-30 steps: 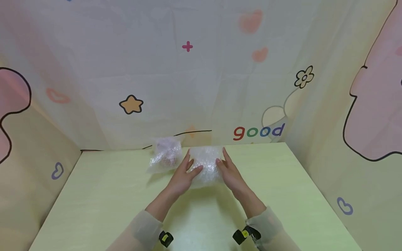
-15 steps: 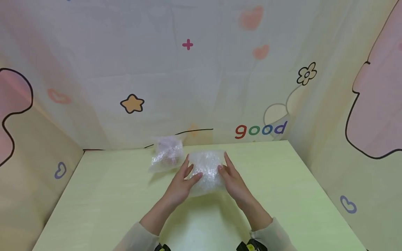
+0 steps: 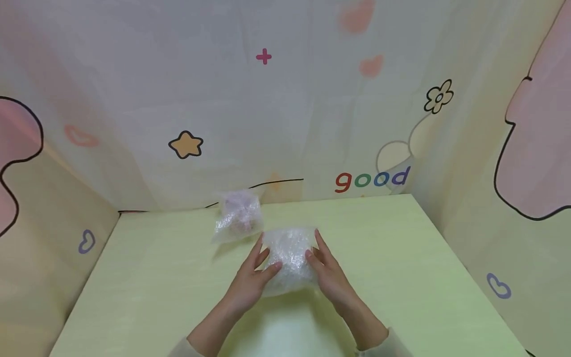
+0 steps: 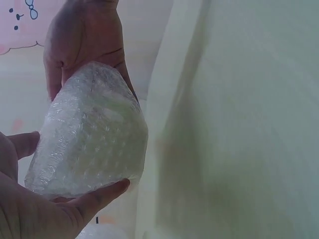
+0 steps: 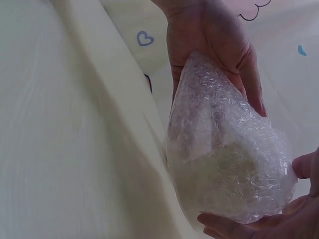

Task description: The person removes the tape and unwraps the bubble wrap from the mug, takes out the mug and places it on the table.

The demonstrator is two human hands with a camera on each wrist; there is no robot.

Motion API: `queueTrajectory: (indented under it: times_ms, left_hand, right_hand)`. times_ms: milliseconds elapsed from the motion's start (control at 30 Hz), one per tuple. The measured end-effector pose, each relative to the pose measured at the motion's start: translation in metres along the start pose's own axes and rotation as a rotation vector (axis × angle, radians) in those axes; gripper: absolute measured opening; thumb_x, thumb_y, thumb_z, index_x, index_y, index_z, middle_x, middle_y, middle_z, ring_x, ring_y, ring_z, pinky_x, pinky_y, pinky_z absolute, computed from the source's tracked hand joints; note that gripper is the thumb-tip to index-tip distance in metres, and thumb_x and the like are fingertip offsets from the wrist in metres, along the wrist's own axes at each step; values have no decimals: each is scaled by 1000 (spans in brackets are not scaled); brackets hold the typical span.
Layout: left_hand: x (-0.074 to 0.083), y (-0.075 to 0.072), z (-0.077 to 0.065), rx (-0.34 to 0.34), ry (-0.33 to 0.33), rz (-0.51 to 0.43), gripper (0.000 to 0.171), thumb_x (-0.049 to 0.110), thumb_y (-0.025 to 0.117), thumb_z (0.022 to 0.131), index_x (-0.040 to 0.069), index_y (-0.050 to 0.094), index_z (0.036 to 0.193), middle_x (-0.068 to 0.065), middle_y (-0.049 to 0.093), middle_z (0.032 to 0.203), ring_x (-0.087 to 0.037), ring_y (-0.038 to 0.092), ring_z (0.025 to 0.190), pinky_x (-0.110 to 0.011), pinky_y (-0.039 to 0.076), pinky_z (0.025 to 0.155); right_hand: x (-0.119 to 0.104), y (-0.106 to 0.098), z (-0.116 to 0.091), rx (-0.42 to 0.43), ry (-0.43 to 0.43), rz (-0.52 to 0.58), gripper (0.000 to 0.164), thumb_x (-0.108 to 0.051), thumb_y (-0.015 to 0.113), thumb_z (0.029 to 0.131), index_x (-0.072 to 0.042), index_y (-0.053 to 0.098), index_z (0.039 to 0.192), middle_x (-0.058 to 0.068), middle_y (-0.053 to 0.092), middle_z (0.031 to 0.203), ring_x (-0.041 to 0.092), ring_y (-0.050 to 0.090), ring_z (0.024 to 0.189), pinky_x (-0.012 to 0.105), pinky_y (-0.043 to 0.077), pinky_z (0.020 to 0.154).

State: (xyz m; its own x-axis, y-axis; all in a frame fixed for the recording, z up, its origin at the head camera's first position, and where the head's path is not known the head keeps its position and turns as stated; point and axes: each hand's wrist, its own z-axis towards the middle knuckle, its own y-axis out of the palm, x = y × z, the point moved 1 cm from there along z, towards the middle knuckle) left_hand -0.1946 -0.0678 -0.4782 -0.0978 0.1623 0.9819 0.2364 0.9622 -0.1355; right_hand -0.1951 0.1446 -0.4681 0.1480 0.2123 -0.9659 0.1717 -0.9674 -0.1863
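Note:
A clear bubble wrap bag is held between my two hands, raised over the table by the shadow under it. My left hand grips its left side, the thumb on the near face and the fingers reaching along the edge and underneath. On the right side my right hand holds it the same way. Close up in the left wrist view, the bubble wrap bag looks puffed and creased; its contents cannot be made out. The right wrist view shows the same bubble wrap bag tapering toward my left palm.
A second bubble wrap bag with something pinkish inside stands at the back left of the pale green table. Printed cloth walls close in the back and both sides.
Both hands have drawn the bubble wrap bag toward me, lower in the view. The pinkish bag stays where it was. The head view has tilted slightly.

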Motion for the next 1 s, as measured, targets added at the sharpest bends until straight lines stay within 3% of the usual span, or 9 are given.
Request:
queueTrajectory:
  times_ms: [267, 500, 833, 1000]
  left_hand:
    - [-12, -13, -18, 47, -35, -20, 90, 48, 76, 92, 40, 20, 163, -17, 38, 165, -44, 57, 133, -61, 49, 107]
    - [-23, -21, -27, 54, -62, -32, 87, 46, 77, 91, 43, 24, 160, -18, 39, 164, -47, 57, 133, -58, 51, 106]
    - [-30, -28, -27, 42, -74, -50, 86, 43, 78, 92, 40, 25, 159, -19, 38, 163, -42, 58, 133, -52, 53, 103]
    - [-34, -36, -21, 50, -84, -27, 85, 41, 81, 90, 38, 29, 157, -15, 43, 158, -36, 61, 130, -47, 56, 99]
  right_hand:
    - [8, 16, -7, -44, -6, 44, 71, -48, 54, 106, -46, 14, 164, 20, 27, 169, 46, 29, 155, 73, 27, 119]
    - [18, 31, -13, -92, -11, 100, 74, -47, 54, 106, -44, 10, 165, 23, 25, 169, 47, 40, 149, 64, 40, 115]
    - [26, 36, -9, -104, -21, 93, 76, -45, 56, 105, -44, 10, 165, 23, 24, 169, 49, 43, 146, 61, 44, 113]
    - [27, 35, -9, -103, -3, 64, 78, -49, 59, 103, -46, 11, 164, 22, 24, 170, 50, 43, 144, 68, 39, 114]
